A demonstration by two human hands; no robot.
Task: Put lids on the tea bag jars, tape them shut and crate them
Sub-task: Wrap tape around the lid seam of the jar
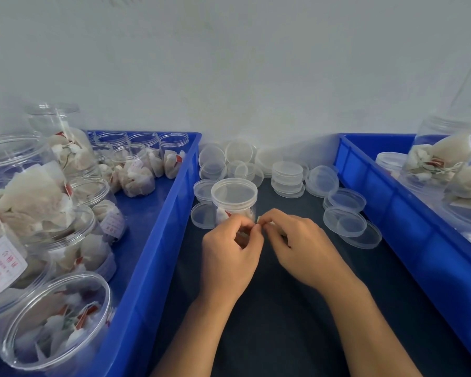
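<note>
Nearest the camera, two bare forearms are seen reaching over the dark tabletop (269, 308) between two blue crates. The left hand (230, 254) and the right hand (302, 243) are brought together just in front of a lidded jar (234, 202) of tea bags, which stands on the tabletop. Both hands are curled, and a small pale scrap, judged to be a piece of tape (259, 220), is pinched between their fingertips; what exactly is held by the left fingers cannot be told with certainty.

Several risks are judged to follow. The tape could fold on itself or cling to the fingers if it is stretched carelessly. The jar could be knocked over by a knuckle, since it is steadied by neither hand. If the lid is not fully seated, it could be taped crooked.

One jar is counted on the tabletop. In the left crate (158, 229), roughly ten open jars are seen, though the rear ones overlap and an exact number cannot be given. In the right crate (386, 202), at least two jars are visible, cut by the edge. Of the loose lids (287, 175), about twenty are estimated, some stacked, so the count is approximate.
</note>
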